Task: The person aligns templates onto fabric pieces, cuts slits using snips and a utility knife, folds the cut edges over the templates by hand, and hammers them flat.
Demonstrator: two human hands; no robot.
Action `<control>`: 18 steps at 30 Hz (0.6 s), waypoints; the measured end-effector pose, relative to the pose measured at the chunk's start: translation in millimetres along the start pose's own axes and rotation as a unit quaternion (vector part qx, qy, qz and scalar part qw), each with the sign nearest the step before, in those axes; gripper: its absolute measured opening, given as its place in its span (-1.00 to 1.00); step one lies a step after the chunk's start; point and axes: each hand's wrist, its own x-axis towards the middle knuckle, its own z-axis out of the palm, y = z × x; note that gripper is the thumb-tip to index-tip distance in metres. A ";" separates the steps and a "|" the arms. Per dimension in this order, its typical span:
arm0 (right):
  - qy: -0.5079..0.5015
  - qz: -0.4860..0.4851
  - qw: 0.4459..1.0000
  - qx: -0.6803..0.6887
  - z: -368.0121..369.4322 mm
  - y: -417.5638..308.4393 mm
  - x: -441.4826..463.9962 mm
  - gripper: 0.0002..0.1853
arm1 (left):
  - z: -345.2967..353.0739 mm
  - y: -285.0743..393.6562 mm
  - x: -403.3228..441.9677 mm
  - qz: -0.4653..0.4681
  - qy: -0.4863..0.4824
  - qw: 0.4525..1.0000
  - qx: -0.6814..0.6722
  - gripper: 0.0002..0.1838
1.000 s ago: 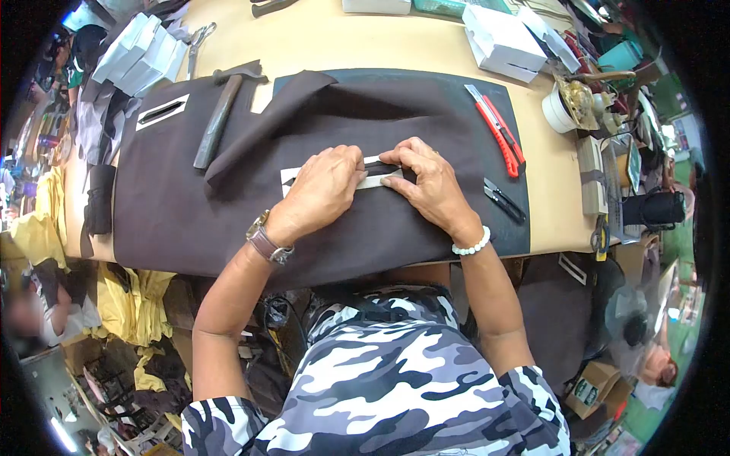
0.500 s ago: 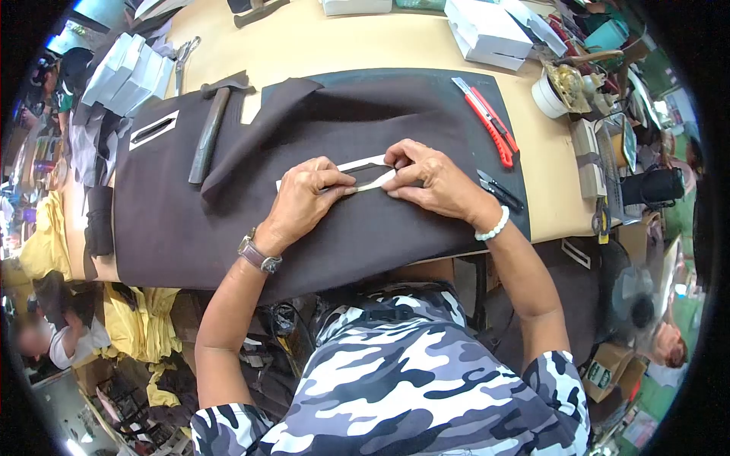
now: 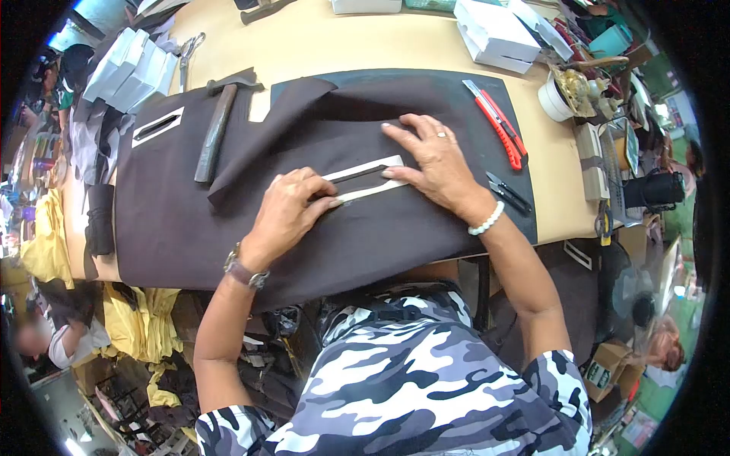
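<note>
A dark brown cloth (image 3: 175,235) lies spread over the table, with a raised fold behind my hands. In its middle is a narrow slot edged by a white rectangular strip (image 3: 366,193). My left hand (image 3: 283,207) has its thumb and fingertips closed on the strip's lower left part, hiding that end. My right hand (image 3: 441,163) is open at the other end, thumb resting on the strip near its right end and fingers spread over the cloth. A second white-edged slot (image 3: 158,127) shows at the cloth's upper left.
A hammer (image 3: 215,137) lies on the cloth at left. On the dark cutting mat (image 3: 490,163) are a red utility knife (image 3: 498,125) and small black snips (image 3: 508,192). Scissors (image 3: 187,57) and white boxes (image 3: 129,72) stand farther back. Another person (image 3: 65,334) is at far left.
My right hand has released its pinch on the strip and spread its fingers. The strip's sides now lie flatter on the cloth. My left hand has shifted slightly left and down.
</note>
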 end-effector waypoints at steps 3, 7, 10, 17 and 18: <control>-0.002 -0.017 1.000 -0.007 0.2 -2.2 2.3 -0.34 | -5.0 -0.6 -5.8 -0.002 -0.004 1.000 0.020 -0.88; -0.013 -0.054 0.998 -0.011 25.4 -27.8 15.6 -0.32 | -4.6 -1.1 -2.1 0.004 -0.010 1.000 0.019 -0.88; -0.009 -0.066 0.998 0.006 34.6 -42.1 21.6 -0.32 | -10.1 1.4 -3.0 0.002 -0.027 0.999 0.040 -0.87; -0.026 -0.023 0.999 -0.021 10.2 -14.3 6.5 -0.29 | -22.3 -7.6 -12.2 -0.019 -0.053 0.998 0.006 -0.85; -0.031 -0.031 0.999 -0.027 12.3 -18.2 8.2 -0.30 | -22.5 -7.9 -11.2 -0.016 -0.058 0.998 0.009 -0.84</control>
